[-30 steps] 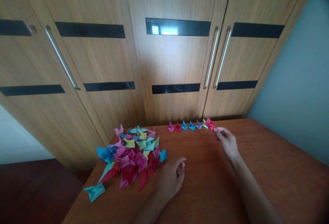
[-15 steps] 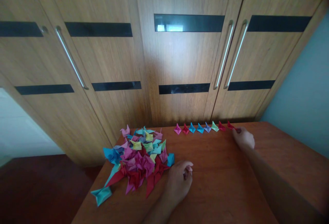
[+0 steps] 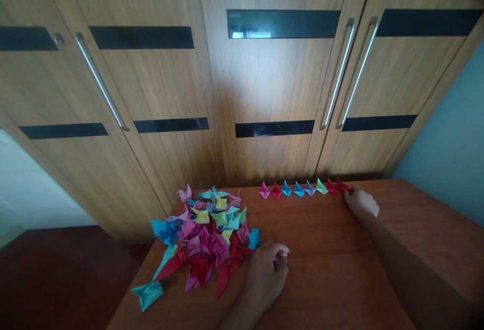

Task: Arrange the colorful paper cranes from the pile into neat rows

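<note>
At the right end of a row along the table's back edge, my right hand point(image 3: 361, 202) pinches a red origami crane point(image 3: 342, 185). That crane sits close against another red origami crane point(image 3: 331, 186). The row runs left through a pale green crane point(image 3: 321, 186), a lilac crane point(image 3: 310, 188), blue ones and a red one to a pink crane point(image 3: 264, 190). My left hand point(image 3: 270, 267) rests on the table with its fingers curled in and nothing visible in them. It lies just right of a heaped pile of colourful origami cranes point(image 3: 204, 241).
The reddish-brown wooden table point(image 3: 321, 264) meets a wooden wardrobe point(image 3: 272, 158) with metal handles behind it. One turquoise folded paper piece point(image 3: 148, 294) lies by the table's left edge. A blue wall point(image 3: 446, 133) stands at the right.
The red crane in my right hand has moved left, closing the gap to its red neighbour. My left hand stays curled beside the pile. The camera view has shifted slightly.
</note>
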A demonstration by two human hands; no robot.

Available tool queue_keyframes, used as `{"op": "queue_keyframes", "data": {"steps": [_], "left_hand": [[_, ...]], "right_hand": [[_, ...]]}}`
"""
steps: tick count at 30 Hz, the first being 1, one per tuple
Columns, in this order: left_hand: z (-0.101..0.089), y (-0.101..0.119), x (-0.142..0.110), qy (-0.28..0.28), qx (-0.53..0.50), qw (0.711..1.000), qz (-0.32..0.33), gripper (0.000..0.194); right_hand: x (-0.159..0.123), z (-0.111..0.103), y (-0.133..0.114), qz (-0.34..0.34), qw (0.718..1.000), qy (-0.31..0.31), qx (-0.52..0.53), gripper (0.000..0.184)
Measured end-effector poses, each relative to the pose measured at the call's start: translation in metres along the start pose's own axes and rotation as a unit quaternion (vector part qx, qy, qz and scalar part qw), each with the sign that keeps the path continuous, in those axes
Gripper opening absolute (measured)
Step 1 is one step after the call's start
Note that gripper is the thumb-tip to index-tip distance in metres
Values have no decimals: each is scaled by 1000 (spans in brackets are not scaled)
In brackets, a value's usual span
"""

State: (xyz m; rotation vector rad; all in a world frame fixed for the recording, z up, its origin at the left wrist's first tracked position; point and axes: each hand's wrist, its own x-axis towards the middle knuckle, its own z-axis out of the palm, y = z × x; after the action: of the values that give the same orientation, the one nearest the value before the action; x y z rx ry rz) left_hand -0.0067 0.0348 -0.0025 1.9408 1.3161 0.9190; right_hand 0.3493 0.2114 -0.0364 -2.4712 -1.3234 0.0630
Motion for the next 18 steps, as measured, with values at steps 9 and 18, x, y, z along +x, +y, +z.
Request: {"op": "queue_keyframes", "data": {"steps": [9, 18], "left_hand": [[-1, 0, 1, -5, 1, 1000, 3, 24], [-1, -1, 2, -2, -13, 1000, -3, 25]], "right_hand": [[-8, -2, -1, -7, 1000, 4, -2, 44], [-23, 0, 5, -14, 999, 32, 33, 41]]}}
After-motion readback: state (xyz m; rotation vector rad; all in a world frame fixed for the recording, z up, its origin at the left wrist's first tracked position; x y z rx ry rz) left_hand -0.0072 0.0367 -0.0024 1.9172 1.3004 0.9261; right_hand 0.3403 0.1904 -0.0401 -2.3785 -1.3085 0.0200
